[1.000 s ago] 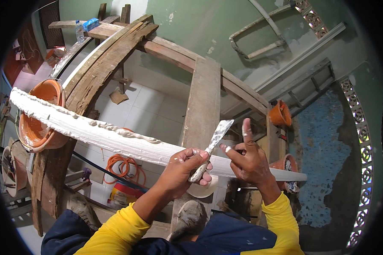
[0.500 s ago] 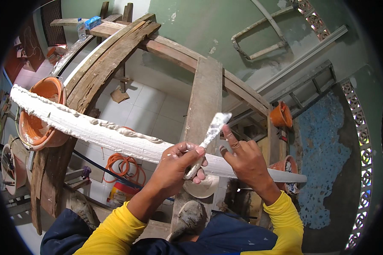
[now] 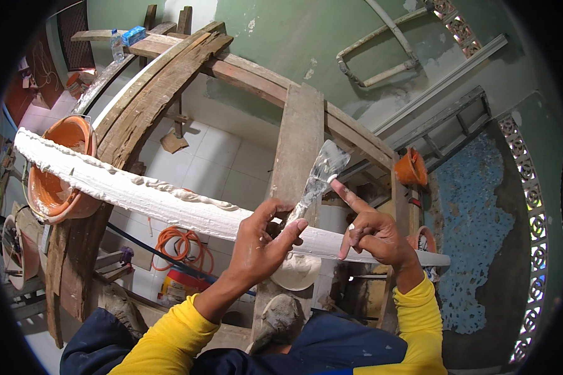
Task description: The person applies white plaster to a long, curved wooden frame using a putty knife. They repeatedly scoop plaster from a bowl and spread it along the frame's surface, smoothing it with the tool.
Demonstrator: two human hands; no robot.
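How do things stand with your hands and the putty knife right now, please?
Left hand gripping putty knife. Right hand, index fingertip at the knife's smeared blade. Long white-coated strip running behind both hands in view.

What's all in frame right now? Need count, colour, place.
Putty knife: 1, white-smeared, centre
Long strip: 1, white, across the middle
Bowl: 1, whitish, below strip
Large bucket: 1, orange, strip's left end
Smaller bucket: 1, orange, right
Planks: several, brown, left and centre
Hose: 1 coil, orange, floor
Tub: 1, red-yellow, lower left
Bottle: 1, clear, upper left
Box: 1, blue, beside bottle
Pipe frame: 1, off-white, upper right
Minor background clutter: uncounted
Sleeves: 2, yellow, lower edge
Hands: 2, white-flecked, centre; left holds knife, right beside blade
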